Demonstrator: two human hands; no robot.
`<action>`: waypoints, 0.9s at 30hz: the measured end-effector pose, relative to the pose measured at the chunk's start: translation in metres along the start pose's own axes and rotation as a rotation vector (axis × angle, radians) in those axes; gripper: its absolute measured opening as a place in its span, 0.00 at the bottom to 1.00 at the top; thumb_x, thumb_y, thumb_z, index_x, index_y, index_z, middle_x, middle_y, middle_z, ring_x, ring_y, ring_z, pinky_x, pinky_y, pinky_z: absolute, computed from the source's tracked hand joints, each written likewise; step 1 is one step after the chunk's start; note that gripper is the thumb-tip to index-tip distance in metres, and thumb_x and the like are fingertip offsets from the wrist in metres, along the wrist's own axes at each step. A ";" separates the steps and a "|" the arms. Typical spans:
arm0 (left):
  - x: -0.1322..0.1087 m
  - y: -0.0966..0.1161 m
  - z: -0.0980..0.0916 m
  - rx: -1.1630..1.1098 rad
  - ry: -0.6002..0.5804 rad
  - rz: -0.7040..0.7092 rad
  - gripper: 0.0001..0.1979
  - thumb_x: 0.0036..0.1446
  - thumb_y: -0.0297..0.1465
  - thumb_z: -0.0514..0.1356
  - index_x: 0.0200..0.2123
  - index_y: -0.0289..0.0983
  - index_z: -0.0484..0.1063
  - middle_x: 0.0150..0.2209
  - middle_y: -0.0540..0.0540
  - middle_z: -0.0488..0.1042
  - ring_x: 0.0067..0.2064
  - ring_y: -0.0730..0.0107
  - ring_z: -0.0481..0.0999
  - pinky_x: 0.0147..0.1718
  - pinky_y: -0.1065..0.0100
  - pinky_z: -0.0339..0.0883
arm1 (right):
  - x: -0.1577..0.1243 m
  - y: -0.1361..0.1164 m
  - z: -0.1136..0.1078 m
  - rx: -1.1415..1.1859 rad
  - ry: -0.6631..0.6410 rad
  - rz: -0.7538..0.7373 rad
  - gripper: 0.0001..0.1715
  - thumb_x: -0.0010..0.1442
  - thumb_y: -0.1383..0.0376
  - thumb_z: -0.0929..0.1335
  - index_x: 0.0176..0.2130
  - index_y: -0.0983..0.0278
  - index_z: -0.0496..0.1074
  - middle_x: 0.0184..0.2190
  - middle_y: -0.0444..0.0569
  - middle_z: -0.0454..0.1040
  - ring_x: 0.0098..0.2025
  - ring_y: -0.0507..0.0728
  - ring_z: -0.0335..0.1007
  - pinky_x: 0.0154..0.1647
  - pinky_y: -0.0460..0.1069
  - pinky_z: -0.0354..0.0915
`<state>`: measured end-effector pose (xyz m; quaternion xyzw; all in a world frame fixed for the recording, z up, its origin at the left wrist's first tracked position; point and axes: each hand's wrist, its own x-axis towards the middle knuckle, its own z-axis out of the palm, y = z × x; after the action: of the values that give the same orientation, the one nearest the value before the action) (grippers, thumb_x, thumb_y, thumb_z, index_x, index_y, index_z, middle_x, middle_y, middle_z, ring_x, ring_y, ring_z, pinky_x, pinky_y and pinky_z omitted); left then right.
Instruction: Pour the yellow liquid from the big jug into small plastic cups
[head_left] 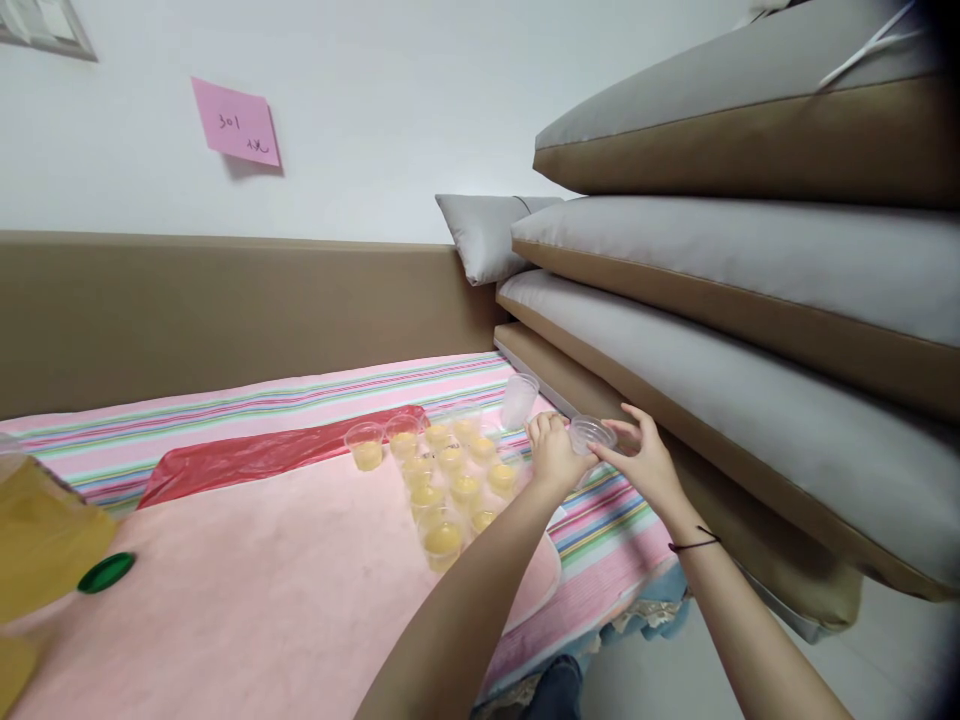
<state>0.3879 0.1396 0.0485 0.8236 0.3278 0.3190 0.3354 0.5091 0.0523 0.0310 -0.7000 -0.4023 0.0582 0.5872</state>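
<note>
Near the right edge of the pink mat, both hands are at a clear plastic cup (592, 432), its round rim facing up; whether more cups are nested under it I cannot tell. My left hand (553, 452) closes on the cup's left side. From the right, my right hand (643, 462) grips the rim between thumb and fingers. Left of my hands stand several clear cups of yellow liquid (443, 540) in close rows, partly behind my left forearm. One filled cup (367, 448) sits at the far left end of them. A stack of clear cups (519, 400) stands just behind my left hand.
Grey-and-brown cushions (735, 270) are piled high on the right. A pink mat (285, 590) covers a striped cloth (600, 530). A red plastic sheet (262, 455) lies behind. A green cap (106, 573) and a yellow container (45, 540) are at left.
</note>
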 end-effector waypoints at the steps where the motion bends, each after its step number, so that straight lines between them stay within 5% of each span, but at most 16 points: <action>1: -0.001 0.000 0.000 -0.003 0.002 0.001 0.29 0.41 0.35 0.69 0.47 0.37 0.66 0.52 0.38 0.66 0.59 0.50 0.62 0.61 0.54 0.53 | 0.000 0.000 0.000 0.007 -0.001 0.009 0.53 0.40 0.50 0.77 0.59 0.59 0.57 0.49 0.57 0.75 0.55 0.66 0.70 0.57 0.65 0.64; 17: -0.008 -0.003 0.011 -0.099 -0.029 -0.092 0.31 0.41 0.36 0.68 0.49 0.31 0.67 0.58 0.33 0.61 0.65 0.50 0.55 0.63 0.59 0.51 | -0.003 0.015 0.005 0.168 0.014 0.137 0.57 0.36 0.54 0.80 0.59 0.58 0.56 0.49 0.55 0.75 0.57 0.66 0.68 0.58 0.64 0.64; 27: -0.009 0.002 0.003 -0.073 -0.108 -0.126 0.41 0.36 0.38 0.72 0.53 0.28 0.64 0.62 0.29 0.56 0.67 0.43 0.50 0.65 0.55 0.49 | -0.004 -0.028 -0.008 0.070 0.148 0.063 0.61 0.34 0.52 0.80 0.61 0.60 0.55 0.53 0.60 0.73 0.59 0.69 0.66 0.59 0.67 0.62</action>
<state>0.3857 0.1306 0.0450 0.8046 0.3486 0.2642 0.4015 0.4974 0.0434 0.0563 -0.6938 -0.3334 0.0389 0.6372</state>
